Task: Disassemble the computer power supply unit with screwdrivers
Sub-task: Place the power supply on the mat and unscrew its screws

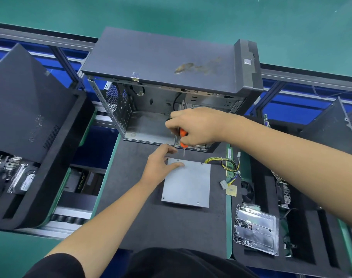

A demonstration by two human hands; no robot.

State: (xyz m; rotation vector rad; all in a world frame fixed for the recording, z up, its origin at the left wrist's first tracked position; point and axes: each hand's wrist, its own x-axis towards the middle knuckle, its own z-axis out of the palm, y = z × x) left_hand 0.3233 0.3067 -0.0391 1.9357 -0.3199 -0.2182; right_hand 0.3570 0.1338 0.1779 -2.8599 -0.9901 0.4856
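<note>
Two bare hands work over a grey power supply unit point(186, 182) lying flat on a dark mat point(151, 227) on the desk, just in front of an open computer case point(163, 93). Head view: the left hand point(161, 163) rests on the unit's far left corner, fingers spread and nearly straight, thumb toward the case, holding nothing. The right hand point(195, 127) hovers above that corner, fingers curled round the orange handle of a screwdriver point(183, 140); the thin shaft points down toward the unit's far edge, and whether the tip touches the metal cannot be told. Small screws show at the unit's corners. A bundle of yellow and black wires point(223, 162) leaves the unit's far right corner and ends in a white connector point(223, 184). To the right, on a second mat, lie a green memory stick point(229, 163), a small black fan point(247, 190) and a clear plastic tray point(256, 229) containing screws. At left, a dark side panel point(24, 101) leans over a foam holder.
</note>
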